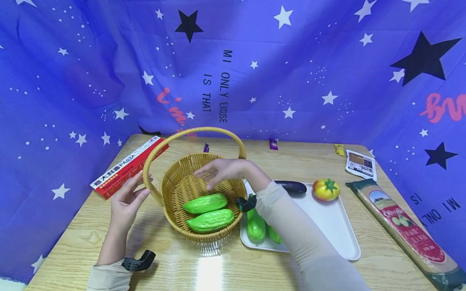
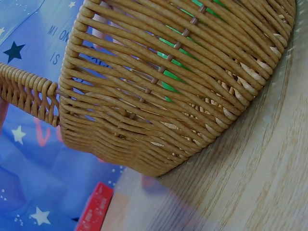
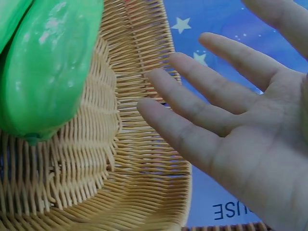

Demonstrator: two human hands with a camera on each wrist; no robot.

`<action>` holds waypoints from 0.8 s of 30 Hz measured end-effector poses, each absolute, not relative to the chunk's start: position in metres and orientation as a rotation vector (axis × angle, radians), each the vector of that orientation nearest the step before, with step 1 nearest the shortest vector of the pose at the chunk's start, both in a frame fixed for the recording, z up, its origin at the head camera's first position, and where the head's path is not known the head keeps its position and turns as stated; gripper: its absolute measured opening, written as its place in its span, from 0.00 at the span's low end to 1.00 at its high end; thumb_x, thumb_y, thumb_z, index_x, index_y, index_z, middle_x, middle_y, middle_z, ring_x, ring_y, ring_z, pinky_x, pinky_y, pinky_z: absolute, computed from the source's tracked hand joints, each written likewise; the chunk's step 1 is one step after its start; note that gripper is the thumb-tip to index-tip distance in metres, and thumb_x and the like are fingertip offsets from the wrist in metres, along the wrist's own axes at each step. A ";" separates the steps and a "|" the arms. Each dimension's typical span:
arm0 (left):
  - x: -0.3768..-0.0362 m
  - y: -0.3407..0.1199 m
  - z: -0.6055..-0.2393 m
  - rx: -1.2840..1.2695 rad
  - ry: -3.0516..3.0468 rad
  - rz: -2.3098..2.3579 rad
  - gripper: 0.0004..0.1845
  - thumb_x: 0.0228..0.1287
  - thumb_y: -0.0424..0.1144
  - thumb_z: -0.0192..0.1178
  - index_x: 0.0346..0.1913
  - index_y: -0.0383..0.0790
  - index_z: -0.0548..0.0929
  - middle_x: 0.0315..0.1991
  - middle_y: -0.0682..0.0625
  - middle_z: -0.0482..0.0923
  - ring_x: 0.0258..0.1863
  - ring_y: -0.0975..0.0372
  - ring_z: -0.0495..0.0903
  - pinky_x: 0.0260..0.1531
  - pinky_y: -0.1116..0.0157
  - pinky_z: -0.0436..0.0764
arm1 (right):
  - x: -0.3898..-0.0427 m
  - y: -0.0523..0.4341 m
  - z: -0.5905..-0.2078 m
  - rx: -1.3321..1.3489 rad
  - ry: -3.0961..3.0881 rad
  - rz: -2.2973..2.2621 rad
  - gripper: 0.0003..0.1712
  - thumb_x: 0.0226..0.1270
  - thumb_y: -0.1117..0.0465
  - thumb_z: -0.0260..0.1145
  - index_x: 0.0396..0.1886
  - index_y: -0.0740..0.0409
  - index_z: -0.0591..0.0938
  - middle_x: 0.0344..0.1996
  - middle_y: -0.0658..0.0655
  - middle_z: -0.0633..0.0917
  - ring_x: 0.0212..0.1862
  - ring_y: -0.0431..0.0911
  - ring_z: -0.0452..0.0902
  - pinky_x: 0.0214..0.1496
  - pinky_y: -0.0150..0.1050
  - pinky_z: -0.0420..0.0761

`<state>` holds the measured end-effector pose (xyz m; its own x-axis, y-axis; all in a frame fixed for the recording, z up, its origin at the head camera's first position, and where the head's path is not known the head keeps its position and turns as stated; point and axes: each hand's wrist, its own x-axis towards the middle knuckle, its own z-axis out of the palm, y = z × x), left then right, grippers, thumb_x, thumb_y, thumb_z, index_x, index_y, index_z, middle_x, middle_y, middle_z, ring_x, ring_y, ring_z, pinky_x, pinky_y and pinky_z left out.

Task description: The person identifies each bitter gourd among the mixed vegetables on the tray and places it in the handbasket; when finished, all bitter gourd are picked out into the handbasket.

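Observation:
A wicker basket (image 1: 204, 235) with a tall hoop handle (image 1: 204, 130) stands mid-table. Two green gourds (image 1: 205, 203) (image 1: 211, 220) lie side by side in it. My right hand (image 1: 217, 171) hovers over the basket's far side, holding nothing. The right wrist view shows its palm (image 3: 231, 130) open, fingers spread, above the weave (image 3: 134, 183) beside a gourd (image 3: 48, 67). My left hand (image 1: 127, 198) is at the basket's left, fingers straight, thumb by the handle's base. The left wrist view shows only the basket wall (image 2: 159, 96) and handle (image 2: 29, 94).
A white tray (image 1: 327, 226) right of the basket holds green vegetables (image 1: 255, 226), an eggplant (image 1: 291, 186) and a tomato (image 1: 325, 189). A red pasta box (image 1: 127, 167) lies at the left, a long spaghetti pack (image 1: 404, 226) at the right. Starry blue cloth surrounds the table.

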<state>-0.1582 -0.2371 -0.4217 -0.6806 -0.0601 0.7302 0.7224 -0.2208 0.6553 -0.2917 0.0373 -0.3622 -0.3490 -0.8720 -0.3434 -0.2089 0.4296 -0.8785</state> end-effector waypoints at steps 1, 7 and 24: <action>-0.158 -0.237 -0.422 -0.795 -1.515 -1.951 0.27 0.52 0.08 0.49 0.59 0.18 0.69 0.51 0.42 0.81 0.51 0.58 0.81 0.51 0.69 0.84 | -0.291 0.038 -0.361 -0.923 1.812 -0.968 0.39 0.62 0.65 0.64 0.71 0.57 0.60 0.72 0.59 0.60 0.72 0.60 0.56 0.74 0.45 0.66; -0.158 -0.237 -0.422 -0.791 -1.511 -1.956 0.27 0.52 0.09 0.50 0.59 0.18 0.69 0.51 0.41 0.81 0.51 0.58 0.81 0.50 0.69 0.84 | -0.287 0.044 -0.350 -0.939 1.891 -0.992 0.38 0.61 0.61 0.66 0.71 0.52 0.63 0.71 0.56 0.64 0.70 0.54 0.63 0.72 0.43 0.69; -0.157 -0.237 -0.421 -0.782 -1.517 -1.958 0.27 0.52 0.08 0.49 0.59 0.18 0.68 0.51 0.42 0.81 0.51 0.58 0.81 0.50 0.69 0.84 | -0.258 0.091 -0.317 -1.130 2.081 -1.093 0.37 0.63 0.49 0.64 0.69 0.53 0.64 0.67 0.53 0.71 0.69 0.48 0.66 0.74 0.46 0.67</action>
